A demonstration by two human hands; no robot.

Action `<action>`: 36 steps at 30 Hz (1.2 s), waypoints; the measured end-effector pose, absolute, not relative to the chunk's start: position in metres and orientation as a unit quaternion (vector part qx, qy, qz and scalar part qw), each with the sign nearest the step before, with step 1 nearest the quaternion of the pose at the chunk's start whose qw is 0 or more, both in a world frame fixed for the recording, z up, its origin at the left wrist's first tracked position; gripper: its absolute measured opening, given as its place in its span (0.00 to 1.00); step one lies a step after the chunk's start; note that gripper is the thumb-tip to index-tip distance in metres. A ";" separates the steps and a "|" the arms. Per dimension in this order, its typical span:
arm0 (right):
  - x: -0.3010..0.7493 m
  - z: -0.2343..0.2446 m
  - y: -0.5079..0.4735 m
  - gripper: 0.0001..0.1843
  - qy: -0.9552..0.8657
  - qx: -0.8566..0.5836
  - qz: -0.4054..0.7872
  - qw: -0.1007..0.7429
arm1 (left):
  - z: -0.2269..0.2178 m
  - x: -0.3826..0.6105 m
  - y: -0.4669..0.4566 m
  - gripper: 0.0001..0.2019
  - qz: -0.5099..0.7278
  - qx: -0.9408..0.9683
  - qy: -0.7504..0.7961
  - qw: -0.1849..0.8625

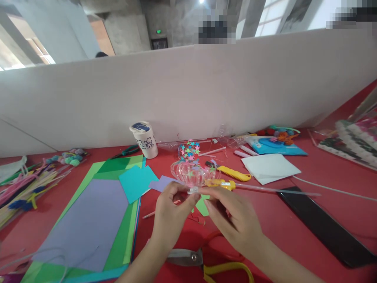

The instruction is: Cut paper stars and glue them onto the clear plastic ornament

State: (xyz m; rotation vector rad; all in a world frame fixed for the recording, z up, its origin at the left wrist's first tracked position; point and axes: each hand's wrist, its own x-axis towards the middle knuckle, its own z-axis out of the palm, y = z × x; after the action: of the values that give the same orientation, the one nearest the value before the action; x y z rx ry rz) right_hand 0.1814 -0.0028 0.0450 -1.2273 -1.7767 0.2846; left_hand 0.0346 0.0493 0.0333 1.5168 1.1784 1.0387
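My left hand (173,210) pinches a small clear, whitish piece (193,190) between thumb and fingers. The index fingertip of my right hand (235,216) reaches the piece's right side, while its thumb stays apart below. Directly behind the piece is a clear beaded, looped ornament (193,173); whether they are joined I cannot tell. Colourful small stars (190,151) cluster behind that ornament. A yellow glue gun (225,184) with a long clear glue stick (273,189) lies just beyond my right hand. Scissors (188,257) with a yellow-and-red handle rest beneath my forearms.
Coloured paper sheets (88,220) cover the left side, near pipe cleaners (32,188). A white cup (145,141) and pliers (126,151) stand and lie behind. A yellow utility knife (234,173), white pad (271,168) and black phone-like slab (324,224) lie right. A white partition (176,94) bounds the table.
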 end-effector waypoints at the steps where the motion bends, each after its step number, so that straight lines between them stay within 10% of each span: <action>1: 0.181 0.044 -0.002 0.11 -0.722 -0.503 0.108 0.462 | 0.034 0.034 0.049 0.08 0.419 0.625 0.479 0.453; 36: 0.180 0.042 0.002 0.07 -0.736 -0.492 0.044 0.462 | 0.026 0.029 0.054 0.07 0.472 0.762 0.438 0.074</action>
State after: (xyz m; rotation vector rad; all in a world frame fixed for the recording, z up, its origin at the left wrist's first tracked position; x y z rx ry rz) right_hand 0.1798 0.0022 0.0416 -1.2099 -1.8111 0.1092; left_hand 0.0293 0.0543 0.0258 2.2862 1.3135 1.4165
